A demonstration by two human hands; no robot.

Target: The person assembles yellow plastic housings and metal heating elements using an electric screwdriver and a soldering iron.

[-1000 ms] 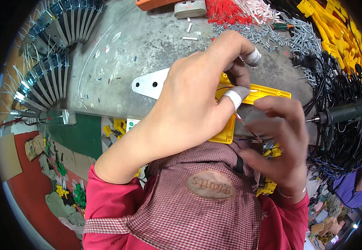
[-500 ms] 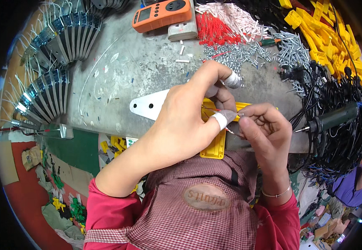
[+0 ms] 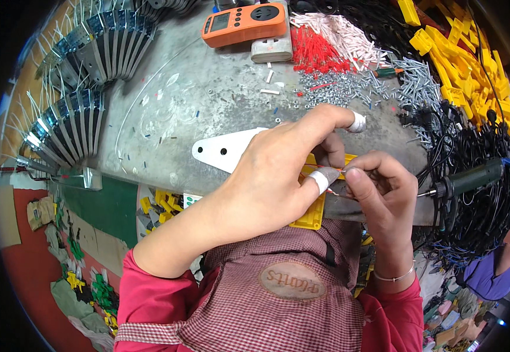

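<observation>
**A:** From the head view, what were the hands doing?

**B:** The left hand (image 3: 272, 176) lay over a yellow plastic part (image 3: 312, 210) at the near edge of the grey surface (image 3: 208, 111), fingers curled closed around it, with white tape on the thumb tip and on one fingertip. The right hand (image 3: 381, 196) was pinched shut on a thin red wire (image 3: 332, 169) — its fingertips met the left thumb right above the yellow part.

**A:** And around them?

**B:** A white metal plate (image 3: 225, 149) with holes lay flat just left of the left hand, partly under it. Farther back sat an orange meter (image 3: 244, 23), with a pile of red and white wire pieces (image 3: 325, 44) to its right and loose silver screws (image 3: 354, 88) nearer the hands. A heap of yellow parts (image 3: 466, 58) filled the far right corner, black cables (image 3: 478, 146) below it, and a green-handled tool (image 3: 472, 179) rested just right of the right hand. Rows of metal brackets (image 3: 84, 76) lined the left side — whether they touched one another, I couldn't tell.
</observation>
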